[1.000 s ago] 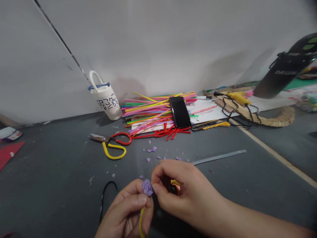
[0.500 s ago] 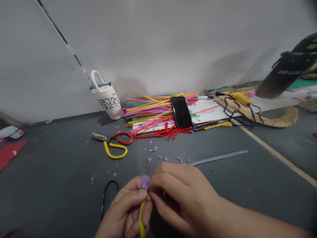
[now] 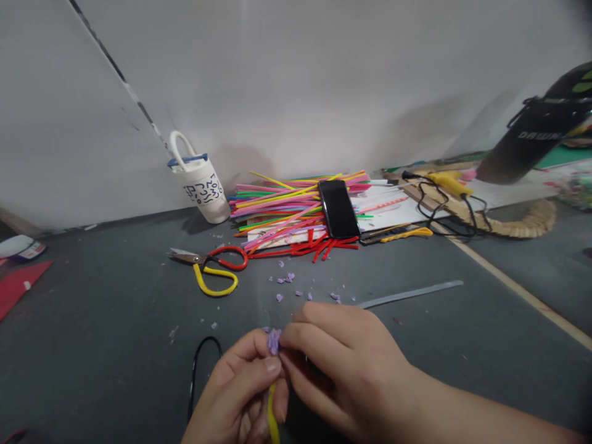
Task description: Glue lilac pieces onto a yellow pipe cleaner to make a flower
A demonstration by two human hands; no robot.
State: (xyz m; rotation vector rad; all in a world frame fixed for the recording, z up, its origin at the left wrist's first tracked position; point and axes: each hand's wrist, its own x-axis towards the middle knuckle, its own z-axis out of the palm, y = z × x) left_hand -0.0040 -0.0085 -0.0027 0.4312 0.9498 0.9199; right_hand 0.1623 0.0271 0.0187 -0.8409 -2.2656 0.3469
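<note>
My left hand (image 3: 240, 398) is closed around a yellow pipe cleaner (image 3: 272, 419) that runs down between its fingers at the bottom of the view. At the top of that stem sits a small purple fuzzy tuft (image 3: 274, 340). My right hand (image 3: 337, 370) is closed too, its fingertips pinching the purple tuft from the right, touching the left thumb. What else the right palm holds is hidden.
Red-and-yellow scissors (image 3: 213, 268) lie ahead on the dark floor, with purple scraps (image 3: 287, 280) nearby. Behind are a pile of coloured pipe cleaners (image 3: 287, 206), a black phone (image 3: 338, 208), a white cup (image 3: 201, 185), a grey strip (image 3: 409, 293), a glue gun (image 3: 446, 182) and a black loop (image 3: 201, 364).
My right hand has closed in on the purple tuft and now covers more of it. The yellow and red bits seen in its palm are hidden. Both hands stay low in view.
</note>
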